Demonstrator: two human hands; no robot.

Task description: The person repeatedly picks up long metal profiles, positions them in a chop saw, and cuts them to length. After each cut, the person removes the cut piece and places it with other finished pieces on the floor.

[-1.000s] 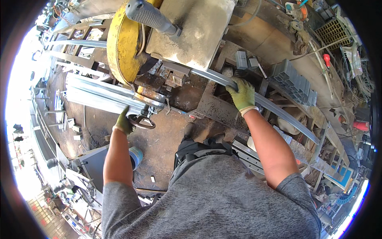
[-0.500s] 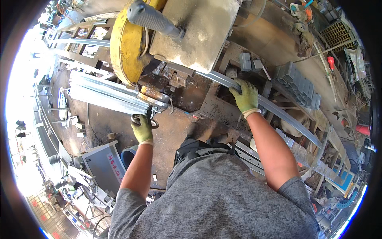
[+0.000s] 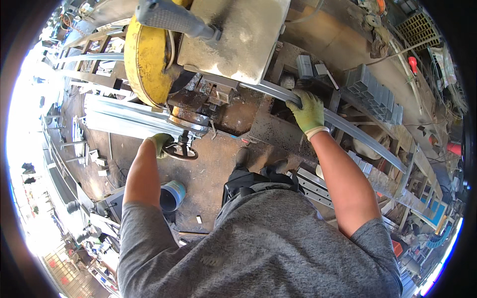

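My right hand, in a yellow-green work glove, is closed over a long grey metal bar. The bar runs from under the cut-off saw's pale metal plate down to the right. My left hand, gloved alike, grips the left side of a dark handwheel on the front of the saw's vise; its fingers are partly hidden. Above the vise, the saw's yellow blade guard covers most of a dark disc. A grey ribbed handle sticks out over the guard.
Long bright metal profiles lie left of the vise. Square tubes are stacked at the right, beside short offcuts. A bucket stands on the floor near my left elbow. Perforated metal strips lie near my feet.
My left hand has moved left and up around the handwheel, and the wheel has turned. My right hand stays on the bar. The view has shifted, bringing the bucket into fuller sight.
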